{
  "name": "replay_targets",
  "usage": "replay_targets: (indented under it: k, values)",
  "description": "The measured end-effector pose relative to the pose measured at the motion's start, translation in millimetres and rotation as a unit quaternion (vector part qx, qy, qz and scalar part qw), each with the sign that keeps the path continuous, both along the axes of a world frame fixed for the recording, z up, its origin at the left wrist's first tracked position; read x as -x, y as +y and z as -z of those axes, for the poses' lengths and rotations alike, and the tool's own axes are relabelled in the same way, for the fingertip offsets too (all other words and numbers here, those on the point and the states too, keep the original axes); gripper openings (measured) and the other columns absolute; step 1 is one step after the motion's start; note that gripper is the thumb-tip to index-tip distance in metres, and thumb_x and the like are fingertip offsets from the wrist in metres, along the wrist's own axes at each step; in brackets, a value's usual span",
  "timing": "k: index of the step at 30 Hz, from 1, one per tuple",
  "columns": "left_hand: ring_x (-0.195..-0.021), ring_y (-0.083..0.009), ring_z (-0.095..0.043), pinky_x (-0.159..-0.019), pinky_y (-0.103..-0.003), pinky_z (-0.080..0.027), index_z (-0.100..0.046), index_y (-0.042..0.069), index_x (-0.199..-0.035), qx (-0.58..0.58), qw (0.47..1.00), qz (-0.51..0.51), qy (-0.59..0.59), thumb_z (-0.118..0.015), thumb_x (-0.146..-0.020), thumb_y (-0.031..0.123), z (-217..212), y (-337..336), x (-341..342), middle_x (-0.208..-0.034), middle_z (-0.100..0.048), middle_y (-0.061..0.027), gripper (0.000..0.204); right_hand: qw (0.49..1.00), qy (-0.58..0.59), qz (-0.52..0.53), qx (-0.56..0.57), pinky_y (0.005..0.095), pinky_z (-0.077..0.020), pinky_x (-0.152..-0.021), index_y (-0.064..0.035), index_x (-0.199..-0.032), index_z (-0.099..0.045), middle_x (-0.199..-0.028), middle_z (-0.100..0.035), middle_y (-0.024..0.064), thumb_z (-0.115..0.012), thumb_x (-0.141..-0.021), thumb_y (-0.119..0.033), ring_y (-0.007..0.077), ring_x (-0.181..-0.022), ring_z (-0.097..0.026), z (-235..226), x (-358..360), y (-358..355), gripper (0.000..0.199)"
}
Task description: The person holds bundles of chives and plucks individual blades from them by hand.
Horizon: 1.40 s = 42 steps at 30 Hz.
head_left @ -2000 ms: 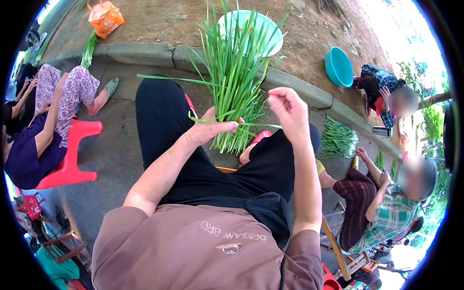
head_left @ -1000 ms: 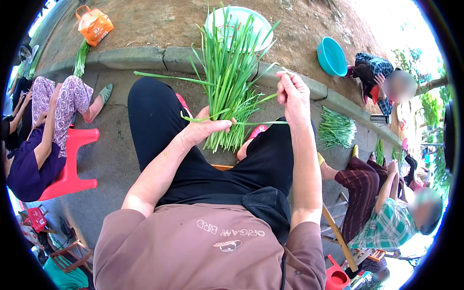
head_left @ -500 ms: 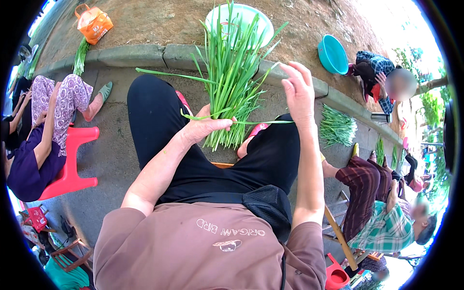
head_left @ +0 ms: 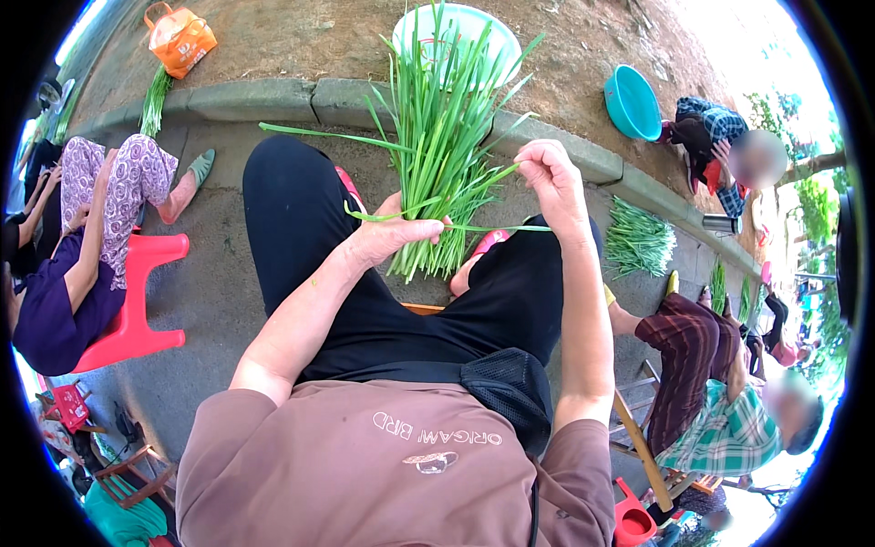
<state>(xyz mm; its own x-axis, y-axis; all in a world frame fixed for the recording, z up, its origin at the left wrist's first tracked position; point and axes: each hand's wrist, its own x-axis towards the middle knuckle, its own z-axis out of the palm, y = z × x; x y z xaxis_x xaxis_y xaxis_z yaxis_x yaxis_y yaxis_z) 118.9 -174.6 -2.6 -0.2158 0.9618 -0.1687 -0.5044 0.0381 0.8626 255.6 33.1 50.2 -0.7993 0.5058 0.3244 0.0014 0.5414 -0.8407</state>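
Note:
A bunch of long, flat green garlic chives (head_left: 437, 146) stands upright between my knees, its leaves spreading at the top. My left hand (head_left: 396, 239) is closed around the lower part of the bunch, thumb across the front. A thin leaf juts out sideways past that thumb toward my right knee, and another long one sticks out to the left. To the right of the bunch is my right hand (head_left: 554, 187), raised, with thumb and fingers pinched on the tip of a leaf slanting up from the bunch.
Beyond the stone kerb (head_left: 355, 102) stand a pale green basin (head_left: 499, 46), a turquoise basin (head_left: 633, 102) and an orange bag (head_left: 182, 44). More chives (head_left: 640, 239) lie on the pavement at right. People sit on both sides, one on a red plastic stool (head_left: 150, 301).
My right hand has come down slightly and its fingers, spread apart before, have closed on a leaf tip. The left hand keeps its grip on the bunch.

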Motion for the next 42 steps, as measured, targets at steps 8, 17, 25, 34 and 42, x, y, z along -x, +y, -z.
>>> replay_targets:
  k: [8,17,25,34,42]
  values:
    - [-0.077,-0.0123,-0.056,-0.072,-0.027,-0.048,-0.05,0.001,-0.118,-0.002,1.0,-0.005,-0.004,-0.066,-0.079,0.013,4,0,2,-0.093,-0.06,-0.0074,0.044,0.951,-0.014,0.031,0.307,0.0198,-0.0411,-0.061,-0.0029,-0.094,-0.061,-0.072,-0.055,-0.0027,-0.057,-0.088,-0.009,0.006,-0.065,-0.05,0,-6,-3,0.009]
    - [-0.079,-0.0142,-0.056,-0.074,-0.028,-0.048,-0.048,0.0,-0.121,0.0,1.0,-0.004,-0.009,-0.068,-0.08,0.015,5,0,1,-0.097,-0.06,-0.0095,0.048,0.994,-0.063,0.049,0.08,0.0207,-0.0436,-0.063,-0.0029,-0.095,-0.061,-0.078,-0.056,-0.0013,-0.062,-0.081,0.0,0.0075,-0.067,-0.051,-7,-3,0,0.015]
    - [-0.078,-0.0141,-0.056,-0.075,-0.028,-0.047,-0.046,0.0,-0.123,-0.002,0.998,-0.016,-0.053,-0.067,-0.081,0.012,7,2,1,-0.096,-0.06,-0.0087,0.049,0.989,-0.038,0.104,-0.095,0.0269,-0.0461,-0.065,-0.003,-0.093,-0.059,-0.081,-0.055,0.0073,-0.061,-0.079,0.003,0.0151,-0.071,-0.055,-10,-1,-8,0.016]
    - [-0.078,-0.0129,-0.057,-0.074,-0.027,-0.048,-0.046,0.0,-0.123,0.0,0.999,-0.013,-0.05,-0.067,-0.081,0.01,11,0,2,-0.095,-0.06,-0.0084,0.048,0.99,-0.082,0.116,-0.01,0.0261,-0.0445,-0.062,-0.0031,-0.09,-0.058,-0.075,-0.054,0.004,-0.058,-0.085,-0.005,0.012,-0.066,-0.053,-1,-3,3,0.005]
    - [-0.078,-0.0127,-0.057,-0.073,-0.027,-0.047,-0.048,0.001,-0.118,0.021,0.999,-0.014,-0.038,-0.068,-0.079,0.009,6,-2,3,-0.093,-0.061,-0.0081,0.044,0.92,0.053,0.082,0.38,0.02,-0.0398,-0.054,-0.0059,-0.089,-0.06,-0.068,-0.054,-0.0023,-0.057,-0.091,-0.016,0.0055,-0.059,-0.048,-4,-7,8,0.011]
